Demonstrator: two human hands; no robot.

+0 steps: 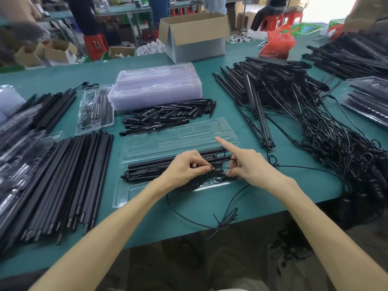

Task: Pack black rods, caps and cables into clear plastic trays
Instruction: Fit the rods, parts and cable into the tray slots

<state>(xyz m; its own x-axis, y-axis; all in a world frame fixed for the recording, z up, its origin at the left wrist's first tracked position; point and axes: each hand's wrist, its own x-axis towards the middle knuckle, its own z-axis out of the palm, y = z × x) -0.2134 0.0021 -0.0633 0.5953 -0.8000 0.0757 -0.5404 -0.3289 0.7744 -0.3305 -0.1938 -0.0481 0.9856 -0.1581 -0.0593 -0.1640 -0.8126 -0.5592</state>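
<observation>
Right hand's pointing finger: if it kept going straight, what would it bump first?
Probably the pile of short black plastic caps beyond the open clear plastic tray; the right hand seems raised over that tray, but height is hard to judge.

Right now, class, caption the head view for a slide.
Left hand and right hand pinch a black cable over rods seated in a clear tray on the green table.

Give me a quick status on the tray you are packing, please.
Left hand and right hand pinch the cable above the rods in the open tray. Right index finger straight. Its tail trails over the table edge, unpacked.
</observation>
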